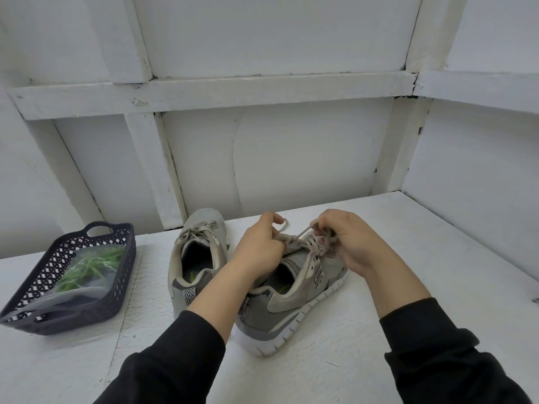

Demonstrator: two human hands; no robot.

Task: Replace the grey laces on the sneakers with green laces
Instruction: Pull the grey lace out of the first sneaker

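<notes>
Two grey sneakers sit side by side on a white table (379, 360) before white panelled walls, as a person in black sleeves works at the lacing of the right-hand sneaker (294, 301). That shoe lies tilted toward its outer side, heel and white sole nearest the camera, toe pointing away. The left hand (261, 249) is curled over the shoe's tongue, fingers closed on a loop of grey lace (303, 233) that arcs out just beyond its knuckles. The right hand (347, 243) is likewise curled, its fingertips pinching the lace at the upper eyelets, with a short strand stretched taut between the two hands. The left-hand sneaker (198, 255) stands upright just beside it, untouched, its own grey lace tied across the top. Well apart to the left, a dark latticed plastic basket (116, 287) rests on the table, holding a clear bag (73, 287) through which the green laces (93, 268) show in a loose tangle.
</notes>
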